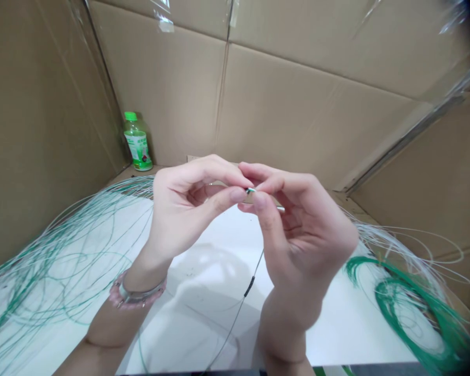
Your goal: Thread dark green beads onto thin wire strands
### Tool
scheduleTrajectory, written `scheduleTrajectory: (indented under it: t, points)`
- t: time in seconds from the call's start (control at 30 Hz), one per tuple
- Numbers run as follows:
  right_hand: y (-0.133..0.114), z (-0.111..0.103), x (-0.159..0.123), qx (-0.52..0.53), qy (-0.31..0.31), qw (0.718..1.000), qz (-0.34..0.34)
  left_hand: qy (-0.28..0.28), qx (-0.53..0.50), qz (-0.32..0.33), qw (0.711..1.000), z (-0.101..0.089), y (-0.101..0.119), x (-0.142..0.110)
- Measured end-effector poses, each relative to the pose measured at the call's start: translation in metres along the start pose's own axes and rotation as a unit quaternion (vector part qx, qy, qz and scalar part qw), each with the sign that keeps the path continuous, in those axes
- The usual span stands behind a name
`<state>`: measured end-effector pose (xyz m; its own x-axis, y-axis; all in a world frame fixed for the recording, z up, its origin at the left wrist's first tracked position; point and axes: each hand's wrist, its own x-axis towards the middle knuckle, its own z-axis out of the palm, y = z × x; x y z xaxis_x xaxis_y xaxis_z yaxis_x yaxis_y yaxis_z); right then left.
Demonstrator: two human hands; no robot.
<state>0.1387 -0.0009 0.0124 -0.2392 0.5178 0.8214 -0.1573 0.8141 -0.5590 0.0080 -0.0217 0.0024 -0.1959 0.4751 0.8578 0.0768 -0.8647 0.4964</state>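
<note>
My left hand and my right hand are raised above the white table, fingertips meeting. Between them, thumbs and forefingers pinch the end of a thin green-and-white wire. A short pale tip shows between the fingers of my right hand. Below my hands hangs a thin dark wire with a black sleeve on it. How it joins the pinched end is hidden by my right hand.
Loose thin green and white wires spread over the table's left side. A green wire coil lies at right. A green-capped plastic bottle stands at the back left, against cardboard walls. A beaded bracelet circles my left wrist.
</note>
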Motion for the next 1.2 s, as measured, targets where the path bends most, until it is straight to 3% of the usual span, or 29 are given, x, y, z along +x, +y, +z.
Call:
scheduleTrajectory:
  t: [0.47, 0.93, 1.2]
  points:
    - [0.000, -0.003, 0.002, -0.014, -0.021, 1.000, 0.006, -0.004, -0.002, -0.015, 1.000, 0.002, 0.011, -0.002]
    - [0.000, -0.001, 0.001, -0.101, 0.002, 0.993, -0.059, 0.003, 0.049, -0.041, 0.998, -0.002, 0.015, -0.002]
    - [0.000, -0.004, 0.001, -0.124, 0.017, 0.990, -0.069, -0.019, 0.102, 0.006, 0.995, -0.008, 0.018, -0.001]
